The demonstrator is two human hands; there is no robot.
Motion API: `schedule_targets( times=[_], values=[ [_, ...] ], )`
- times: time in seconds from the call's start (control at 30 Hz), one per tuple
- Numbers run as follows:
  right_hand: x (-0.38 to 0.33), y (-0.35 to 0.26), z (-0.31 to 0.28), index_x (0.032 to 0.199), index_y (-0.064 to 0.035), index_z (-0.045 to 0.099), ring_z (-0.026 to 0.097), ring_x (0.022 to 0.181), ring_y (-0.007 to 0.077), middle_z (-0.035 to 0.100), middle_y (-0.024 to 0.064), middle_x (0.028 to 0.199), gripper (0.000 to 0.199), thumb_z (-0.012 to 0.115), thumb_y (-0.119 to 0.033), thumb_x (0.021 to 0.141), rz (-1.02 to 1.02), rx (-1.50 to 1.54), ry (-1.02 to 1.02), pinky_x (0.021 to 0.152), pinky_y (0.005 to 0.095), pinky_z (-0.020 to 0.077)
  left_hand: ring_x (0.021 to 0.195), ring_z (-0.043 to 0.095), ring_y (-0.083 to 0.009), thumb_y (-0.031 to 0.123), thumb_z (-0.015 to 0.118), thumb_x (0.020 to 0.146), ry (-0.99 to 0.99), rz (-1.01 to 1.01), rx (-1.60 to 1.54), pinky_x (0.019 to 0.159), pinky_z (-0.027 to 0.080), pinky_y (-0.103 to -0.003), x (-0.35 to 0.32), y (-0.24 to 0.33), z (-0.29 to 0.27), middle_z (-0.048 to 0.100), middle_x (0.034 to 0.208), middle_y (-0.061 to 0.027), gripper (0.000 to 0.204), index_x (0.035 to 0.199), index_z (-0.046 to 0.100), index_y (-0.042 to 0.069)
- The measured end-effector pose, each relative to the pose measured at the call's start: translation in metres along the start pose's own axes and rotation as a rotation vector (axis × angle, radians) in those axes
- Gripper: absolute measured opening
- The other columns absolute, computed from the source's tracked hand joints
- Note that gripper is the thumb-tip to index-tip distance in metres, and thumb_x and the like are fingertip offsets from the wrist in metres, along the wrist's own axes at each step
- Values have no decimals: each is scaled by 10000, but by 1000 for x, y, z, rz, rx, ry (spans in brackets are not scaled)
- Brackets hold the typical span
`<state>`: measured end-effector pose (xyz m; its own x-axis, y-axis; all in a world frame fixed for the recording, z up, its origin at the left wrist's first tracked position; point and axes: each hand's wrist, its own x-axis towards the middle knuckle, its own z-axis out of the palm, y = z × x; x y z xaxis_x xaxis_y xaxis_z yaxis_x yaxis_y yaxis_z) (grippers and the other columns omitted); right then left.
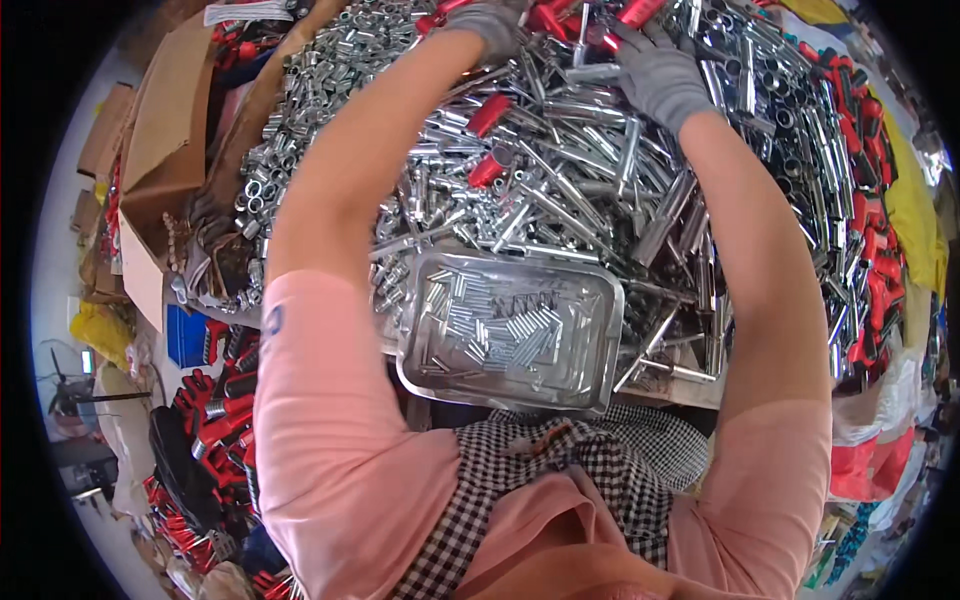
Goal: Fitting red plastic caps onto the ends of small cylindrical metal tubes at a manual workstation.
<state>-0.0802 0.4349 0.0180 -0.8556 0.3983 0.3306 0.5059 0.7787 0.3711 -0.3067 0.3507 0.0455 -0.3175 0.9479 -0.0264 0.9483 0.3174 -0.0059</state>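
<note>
Both my arms reach to the far side of a big heap of shiny metal parts point(570, 150). My left hand point(485, 28), in a grey glove, is at the top edge beside red pieces; its fingers are mostly out of sight. My right hand point(665, 80), also gloved in grey, lies over the heap with its fingers stretched apart, touching or close to a red cylinder point(638, 12). More red pieces point(548, 18) lie between the hands. Nearer to me, a red sleeve point(490, 115) and a red-sided socket-like piece point(490, 167) rest on the metal tubes.
A clear rectangular tray point(410, 345) holding small metal pins stands at the near edge, close to my checked apron point(600, 450). Short metal rings point(330, 75) pile up at left beside a cardboard box point(165, 120). Red-handled parts point(875, 260) line the right side; others point(225, 430) lie lower left.
</note>
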Motion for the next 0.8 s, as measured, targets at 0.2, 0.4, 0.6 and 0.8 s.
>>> schedule_targets(
  times=[0.2,0.4,0.6,0.8],
  values=[
    [37,-5,-6,1085,-93,625,468,1212,236,604,110,1176,348,456,-207,804,-141,-58,-128,1072,449,283,1201,457,-358,302,682,740,215,549,-187,984,406,-434,-179,34,39,488,1288,-171,614,1290,479,118],
    [-10,-30,-71,1123,-32,577,565,1051,299,615,142,1077,419,572,-346,847,49,420,-79,923,407,449,1350,245,-410,448,613,782,-128,423,145,1047,317,-540,-179,54,59,251,1476,-165,742,1426,302,249],
    [-107,-97,-106,948,-100,647,579,1021,254,631,95,968,312,663,-309,716,-455,322,-296,952,435,404,1248,387,-374,310,707,725,-147,617,285,1021,380,-437,-148,44,39,384,1403,-108,660,1332,460,235],
    [-107,-97,-64,1126,-156,643,393,1294,221,542,32,1281,463,652,-249,673,-638,108,-339,1126,529,102,1216,435,-327,270,754,664,194,837,218,1021,377,-423,-99,18,65,464,1347,-79,617,1248,559,231]
  ],
)
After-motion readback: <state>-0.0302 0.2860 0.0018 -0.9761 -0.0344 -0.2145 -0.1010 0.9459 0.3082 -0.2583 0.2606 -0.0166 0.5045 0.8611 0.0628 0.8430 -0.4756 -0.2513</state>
